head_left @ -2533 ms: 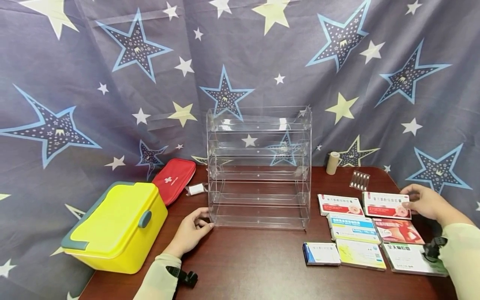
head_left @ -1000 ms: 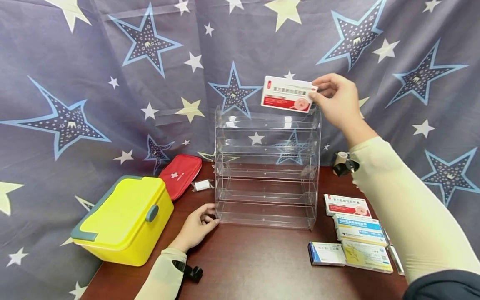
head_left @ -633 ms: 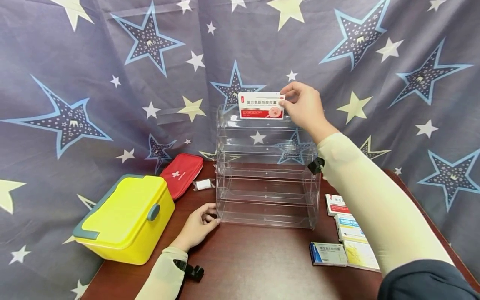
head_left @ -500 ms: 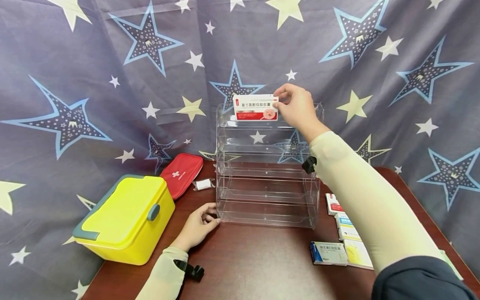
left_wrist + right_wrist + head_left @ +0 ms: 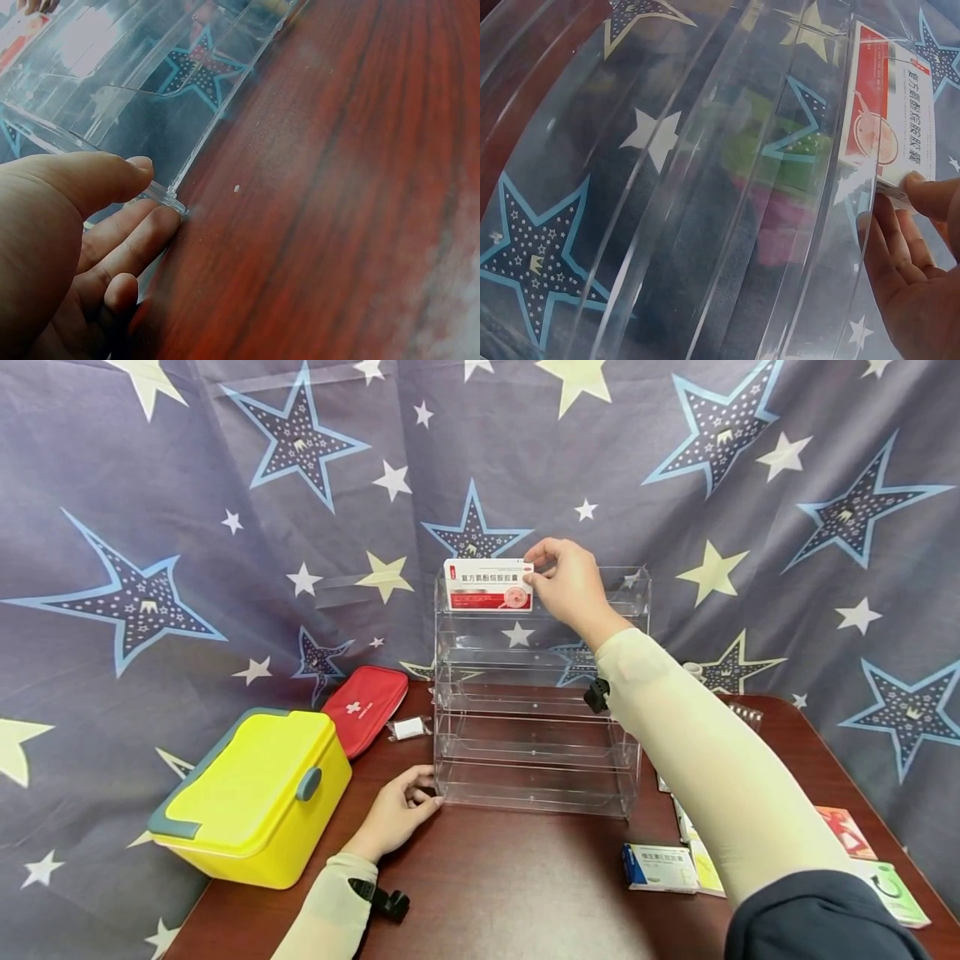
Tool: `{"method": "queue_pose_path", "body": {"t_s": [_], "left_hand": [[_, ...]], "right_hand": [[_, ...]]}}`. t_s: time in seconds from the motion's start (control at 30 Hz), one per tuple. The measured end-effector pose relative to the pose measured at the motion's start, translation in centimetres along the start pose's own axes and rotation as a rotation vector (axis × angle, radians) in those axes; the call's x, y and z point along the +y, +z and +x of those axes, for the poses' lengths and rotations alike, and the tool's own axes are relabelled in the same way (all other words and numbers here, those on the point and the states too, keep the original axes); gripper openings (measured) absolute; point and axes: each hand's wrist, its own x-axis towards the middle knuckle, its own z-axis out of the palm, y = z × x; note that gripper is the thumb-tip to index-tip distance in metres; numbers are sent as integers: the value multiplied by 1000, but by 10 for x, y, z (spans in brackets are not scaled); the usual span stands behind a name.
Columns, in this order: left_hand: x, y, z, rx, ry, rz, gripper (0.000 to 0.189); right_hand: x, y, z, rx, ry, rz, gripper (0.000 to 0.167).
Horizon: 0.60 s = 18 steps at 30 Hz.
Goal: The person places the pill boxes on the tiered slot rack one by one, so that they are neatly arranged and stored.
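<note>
A clear acrylic display rack (image 5: 536,747) with several tiers stands on the brown table. At its lower left corner my left hand (image 5: 393,817) pinches the side panel; the left wrist view has the thumb (image 5: 112,176) on one face and the fingers on the other. My right hand (image 5: 572,585) is up at the top tier, pinching the right end of a white and red medicine box (image 5: 489,585). That box stands upright at the tier's left end. In the right wrist view, the lower part of the medicine box (image 5: 877,112) shows through the clear front lip.
Left of the rack are a yellow lidded box (image 5: 251,802), a red first-aid pouch (image 5: 366,710) and a small white wrapped roll (image 5: 408,728). More medicine boxes lie at right, such as a blue and white one (image 5: 660,868); the right sleeve (image 5: 697,768) partly hides several.
My right hand has lifted the red and white medicine box from the right-hand group, carried it left over the rack and lowered it into the top tier. My left hand has stayed at the corner.
</note>
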Motion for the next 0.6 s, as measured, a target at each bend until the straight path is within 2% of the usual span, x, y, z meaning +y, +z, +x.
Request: {"method": "queue_pose_path", "body": {"t_s": [0.27,0.6], "left_hand": [[1,0,0,-1,-13,-2,46],[-1,0,0,3,5,1,47]], "right_hand": [[-3,-1,-2,-8,-19,9,16],[1,-3,-5,-48,-18,24,19]]}}
